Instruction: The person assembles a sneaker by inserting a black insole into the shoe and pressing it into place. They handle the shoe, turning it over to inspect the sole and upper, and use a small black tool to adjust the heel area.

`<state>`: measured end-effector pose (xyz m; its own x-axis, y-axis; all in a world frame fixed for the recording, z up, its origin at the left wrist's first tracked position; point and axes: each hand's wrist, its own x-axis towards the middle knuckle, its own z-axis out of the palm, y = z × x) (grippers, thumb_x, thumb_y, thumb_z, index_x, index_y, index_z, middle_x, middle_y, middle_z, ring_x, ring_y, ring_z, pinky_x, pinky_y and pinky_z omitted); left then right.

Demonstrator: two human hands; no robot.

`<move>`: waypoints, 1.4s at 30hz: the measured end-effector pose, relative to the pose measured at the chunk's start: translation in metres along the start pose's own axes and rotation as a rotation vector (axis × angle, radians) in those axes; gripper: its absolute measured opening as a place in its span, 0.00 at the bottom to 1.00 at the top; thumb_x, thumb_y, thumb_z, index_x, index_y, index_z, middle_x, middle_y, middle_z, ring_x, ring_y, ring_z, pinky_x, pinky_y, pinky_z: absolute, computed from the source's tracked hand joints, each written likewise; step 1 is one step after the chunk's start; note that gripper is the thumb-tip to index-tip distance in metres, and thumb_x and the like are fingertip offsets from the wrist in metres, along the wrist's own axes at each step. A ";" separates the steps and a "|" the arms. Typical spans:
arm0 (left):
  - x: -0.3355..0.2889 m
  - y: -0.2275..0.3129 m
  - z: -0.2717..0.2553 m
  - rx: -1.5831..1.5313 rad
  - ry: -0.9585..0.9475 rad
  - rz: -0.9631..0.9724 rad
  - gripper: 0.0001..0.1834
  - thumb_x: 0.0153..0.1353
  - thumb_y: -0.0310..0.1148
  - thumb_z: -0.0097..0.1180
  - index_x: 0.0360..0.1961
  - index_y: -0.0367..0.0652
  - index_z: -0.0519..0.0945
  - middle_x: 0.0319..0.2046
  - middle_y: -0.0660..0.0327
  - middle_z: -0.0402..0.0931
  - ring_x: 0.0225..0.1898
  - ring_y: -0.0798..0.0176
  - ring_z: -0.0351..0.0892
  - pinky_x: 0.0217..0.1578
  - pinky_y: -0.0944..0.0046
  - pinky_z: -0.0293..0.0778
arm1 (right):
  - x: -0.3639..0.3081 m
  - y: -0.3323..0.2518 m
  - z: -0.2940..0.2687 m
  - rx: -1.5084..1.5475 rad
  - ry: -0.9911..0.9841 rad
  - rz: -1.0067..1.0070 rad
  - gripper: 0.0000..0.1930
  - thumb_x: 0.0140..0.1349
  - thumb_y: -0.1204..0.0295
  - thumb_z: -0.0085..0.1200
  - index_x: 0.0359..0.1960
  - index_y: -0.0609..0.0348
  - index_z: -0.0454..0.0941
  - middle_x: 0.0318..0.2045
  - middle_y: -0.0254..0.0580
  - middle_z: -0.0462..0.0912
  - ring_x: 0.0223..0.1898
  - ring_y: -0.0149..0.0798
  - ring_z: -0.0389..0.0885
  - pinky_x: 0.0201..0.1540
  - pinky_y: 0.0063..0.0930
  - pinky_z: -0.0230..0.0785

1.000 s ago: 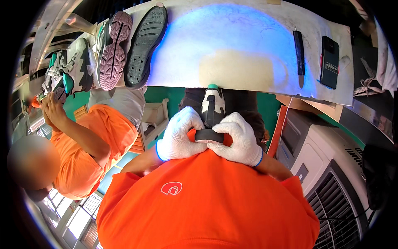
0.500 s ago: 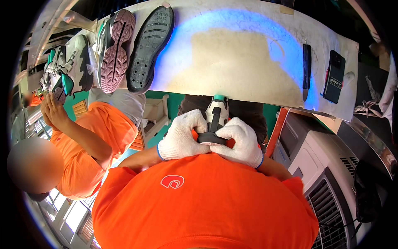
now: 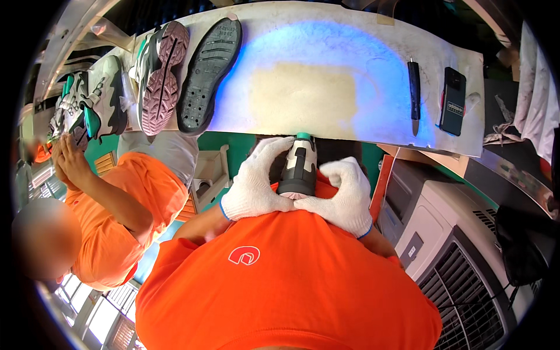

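Observation:
A grey, black and off-white sneaker point(image 3: 300, 166) with a green tab at its far end is held upright against my orange shirt. Its pinkish sole end points toward me. My left hand point(image 3: 255, 182), in a white knit glove, lies along the sneaker's left side, its index finger reaching the far end and its thumb at the pinkish edge. My right hand point(image 3: 345, 195), gloved alike, presses its thumb against the near end. Its curled fingers stand off the right side, with a gap between. The undersides of both hands are hidden.
On the pale worktable point(image 3: 303, 93), lit by a blue glow, lie a dark sole point(image 3: 207, 79), a pink-soled sneaker point(image 3: 163, 76), a knife point(image 3: 415, 93) and a phone point(image 3: 452, 100). More sneakers point(image 3: 108, 96) stand left, beside a co-worker in orange point(image 3: 122, 216). An air cooler point(image 3: 449, 233) stands right.
My hands have spread further apart, fingers opening away from the sneaker's near end. More of the sneaker's upper shows, and its near end has tipped. The view has shifted slightly.

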<state>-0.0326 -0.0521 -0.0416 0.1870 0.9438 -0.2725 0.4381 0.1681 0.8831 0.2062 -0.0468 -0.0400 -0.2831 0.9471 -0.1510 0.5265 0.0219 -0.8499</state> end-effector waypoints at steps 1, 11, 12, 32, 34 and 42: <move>-0.001 -0.003 -0.002 -0.069 -0.085 -0.044 0.61 0.35 0.34 0.84 0.76 0.36 0.71 0.70 0.43 0.73 0.72 0.42 0.76 0.73 0.50 0.72 | 0.002 -0.007 -0.005 0.032 -0.026 0.016 0.47 0.38 0.61 0.90 0.63 0.57 0.79 0.49 0.46 0.83 0.50 0.44 0.87 0.54 0.38 0.82; -0.012 0.003 -0.007 -0.114 -0.025 0.336 0.60 0.40 0.33 0.84 0.77 0.36 0.68 0.68 0.43 0.71 0.68 0.40 0.76 0.70 0.48 0.74 | 0.000 -0.009 -0.002 0.156 -0.095 -0.223 0.62 0.42 0.60 0.88 0.79 0.63 0.65 0.70 0.57 0.75 0.71 0.57 0.78 0.73 0.46 0.73; -0.021 0.021 -0.017 -0.080 -0.007 0.421 0.60 0.40 0.33 0.85 0.77 0.36 0.69 0.67 0.42 0.72 0.68 0.39 0.77 0.69 0.48 0.75 | -0.008 -0.027 -0.013 0.133 -0.070 -0.304 0.61 0.42 0.60 0.88 0.79 0.62 0.65 0.70 0.58 0.74 0.71 0.58 0.77 0.73 0.47 0.74; -0.005 0.056 -0.024 0.223 0.274 0.838 0.64 0.45 0.40 0.87 0.81 0.37 0.64 0.70 0.38 0.69 0.68 0.32 0.76 0.66 0.45 0.79 | 0.021 -0.048 -0.042 0.022 0.105 -0.658 0.64 0.37 0.56 0.92 0.79 0.59 0.69 0.70 0.53 0.76 0.70 0.55 0.79 0.71 0.45 0.76; -0.007 0.055 -0.020 0.209 0.284 0.817 0.64 0.44 0.43 0.88 0.81 0.37 0.64 0.69 0.38 0.70 0.68 0.32 0.76 0.67 0.45 0.79 | 0.015 -0.048 -0.040 0.060 0.102 -0.619 0.64 0.37 0.56 0.92 0.79 0.59 0.69 0.70 0.52 0.76 0.70 0.54 0.79 0.71 0.45 0.75; -0.006 0.046 -0.007 0.153 0.367 0.847 0.64 0.40 0.43 0.89 0.78 0.36 0.68 0.69 0.39 0.72 0.68 0.35 0.76 0.67 0.44 0.78 | 0.013 -0.022 -0.031 0.411 -0.114 -0.477 0.67 0.42 0.56 0.90 0.84 0.61 0.62 0.84 0.54 0.60 0.84 0.53 0.60 0.84 0.46 0.55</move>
<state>-0.0195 -0.0478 0.0031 0.2185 0.7699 0.5996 0.3988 -0.6312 0.6652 0.2163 -0.0245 -0.0078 -0.5055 0.8232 0.2583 -0.0222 0.2869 -0.9577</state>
